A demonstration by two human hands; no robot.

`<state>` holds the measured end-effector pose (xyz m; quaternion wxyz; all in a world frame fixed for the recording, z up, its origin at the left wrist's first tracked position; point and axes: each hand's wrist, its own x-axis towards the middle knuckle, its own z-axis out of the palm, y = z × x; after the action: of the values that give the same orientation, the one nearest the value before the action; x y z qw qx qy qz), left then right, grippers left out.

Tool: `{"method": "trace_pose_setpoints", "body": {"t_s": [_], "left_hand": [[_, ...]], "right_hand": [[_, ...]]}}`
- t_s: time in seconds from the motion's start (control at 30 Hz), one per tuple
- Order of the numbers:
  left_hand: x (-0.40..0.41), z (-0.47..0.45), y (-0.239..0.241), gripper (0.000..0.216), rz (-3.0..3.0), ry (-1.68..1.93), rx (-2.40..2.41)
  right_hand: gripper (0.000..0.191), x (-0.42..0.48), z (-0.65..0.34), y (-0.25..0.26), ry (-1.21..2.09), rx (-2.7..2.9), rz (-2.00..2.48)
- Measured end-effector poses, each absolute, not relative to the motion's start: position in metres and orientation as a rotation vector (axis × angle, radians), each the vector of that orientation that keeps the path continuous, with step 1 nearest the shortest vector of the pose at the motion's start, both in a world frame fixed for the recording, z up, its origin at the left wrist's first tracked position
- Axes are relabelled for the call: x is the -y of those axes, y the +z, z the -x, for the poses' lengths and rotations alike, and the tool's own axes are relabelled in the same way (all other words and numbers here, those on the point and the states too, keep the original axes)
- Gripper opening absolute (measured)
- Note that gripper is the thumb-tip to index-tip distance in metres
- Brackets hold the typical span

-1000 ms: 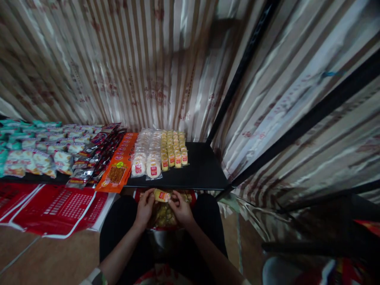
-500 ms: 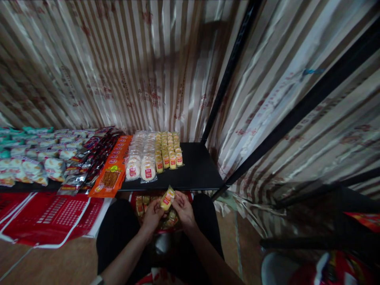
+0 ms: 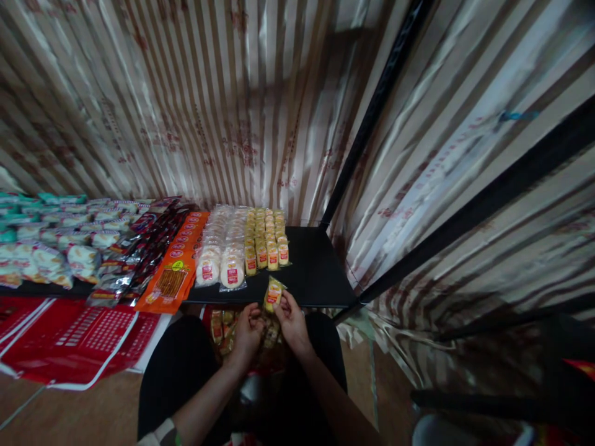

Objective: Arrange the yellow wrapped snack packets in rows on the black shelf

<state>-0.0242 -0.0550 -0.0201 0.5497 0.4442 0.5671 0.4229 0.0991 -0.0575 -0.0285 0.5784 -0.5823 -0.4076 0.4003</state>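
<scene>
A small yellow snack packet [image 3: 273, 293] with a red and white label is pinched in my right hand [image 3: 292, 322], near the front edge of the black shelf [image 3: 312, 266]. My left hand [image 3: 248, 331] is just left of it, fingers loosely curled and a little apart, holding nothing that I can see. Beneath both hands, between my knees, a red bag [image 3: 267, 365] holds more yellow packets [image 3: 226, 322]. Behind the held packet, similar yellow packets [image 3: 266, 238] stand on the shelf in several rows.
White round cracker packs [image 3: 232, 271], an orange pretzel-stick bag [image 3: 172, 272], dark packets [image 3: 132, 260] and white snack bags [image 3: 83, 262] line the shelf leftward. Black posts [image 3: 372, 118] rise at right before a striped curtain [image 3: 269, 105]. A red-and-white bag [image 3: 83, 341] lies below left.
The yellow packet has moved up and slightly right toward the shelf in my right hand. My left hand has let go of it. The view has shifted slightly.
</scene>
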Motion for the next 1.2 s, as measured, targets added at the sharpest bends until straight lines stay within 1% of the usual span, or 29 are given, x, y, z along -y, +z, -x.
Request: {"method": "trace_pose_setpoints", "body": {"t_s": [0.17, 0.37, 0.5, 0.67, 0.9, 1.0, 1.2], "left_hand": [[0.042, 0.021, -0.018, 0.028, -1.335, 1.063, -1.296], [0.013, 0.014, -0.011, 0.033, -1.434, 1.057, -1.313], [-0.005, 0.011, -0.013, 0.039, -1.497, 1.106, -1.262], [-0.015, 0.008, -0.021, 0.047, -1.598, 1.167, -1.224], [-0.016, 0.009, -0.033, 0.05, -1.846, 1.139, -1.231], [-0.016, 0.009, -0.033, 0.051, -1.982, 1.103, -1.221], [-0.017, 0.006, -0.025, 0.055, -2.099, 1.076, -1.204]], "right_hand": [[0.04, 0.015, -0.106, -0.025, 0.697, 1.1, 1.494], [0.04, -0.018, -0.097, -0.02, 0.56, 1.234, 1.61], [0.041, -0.027, -0.093, -0.021, 0.484, 1.283, 1.632], [0.035, -0.026, -0.091, -0.024, 0.398, 1.298, 1.645], [0.023, -0.024, -0.092, -0.031, 0.405, 1.278, 1.513], [0.024, -0.024, -0.093, -0.031, 0.365, 1.298, 1.513], [0.033, -0.022, -0.095, -0.028, 0.279, 1.373, 1.558]]}}
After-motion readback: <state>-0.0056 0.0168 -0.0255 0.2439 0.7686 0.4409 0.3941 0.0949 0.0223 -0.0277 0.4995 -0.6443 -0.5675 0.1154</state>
